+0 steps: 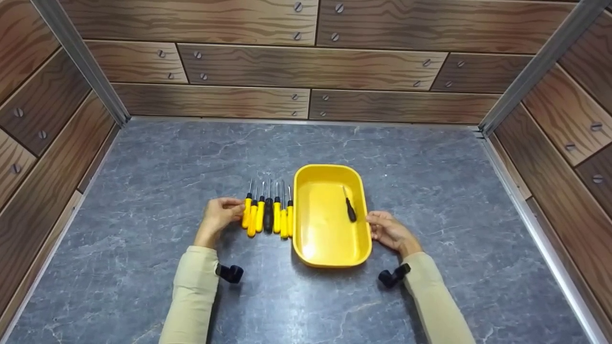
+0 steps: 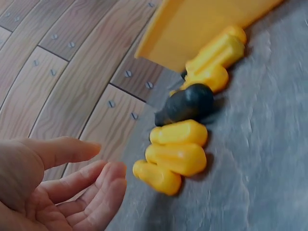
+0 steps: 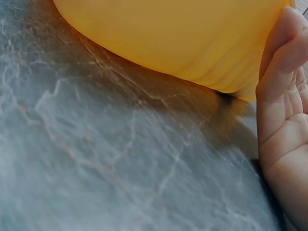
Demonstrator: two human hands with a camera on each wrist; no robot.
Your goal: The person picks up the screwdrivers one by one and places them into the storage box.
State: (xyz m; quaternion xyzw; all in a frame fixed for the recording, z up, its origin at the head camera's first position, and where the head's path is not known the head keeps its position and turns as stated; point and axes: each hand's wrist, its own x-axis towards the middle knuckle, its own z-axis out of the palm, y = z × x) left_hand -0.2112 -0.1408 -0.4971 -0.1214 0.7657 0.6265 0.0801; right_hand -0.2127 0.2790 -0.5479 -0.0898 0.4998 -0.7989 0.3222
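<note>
A row of several screwdrivers lies side by side on the table, shafts pointing away; most have yellow handles, such as the yellow-handled screwdriver (image 1: 259, 217), and one is a black-handled screwdriver (image 1: 268, 215). My left hand (image 1: 222, 215) is beside the row's left end, thumb and fingers apart with nothing between them in the left wrist view. Close against the row's right end stands a yellow tray (image 1: 315, 262), holding a small black screwdriver (image 1: 351, 210). At the tray's right wall, my right hand (image 1: 389, 231) has its fingertips on the outside near the rim, fingers fairly straight.
Underneath everything is a grey marbled table (image 1: 440, 172). Wood-patterned panels (image 1: 311, 67) wall it in at the back and on both sides, with metal strips along the edges. A black wrist camera (image 1: 230, 273) sits on each sleeve.
</note>
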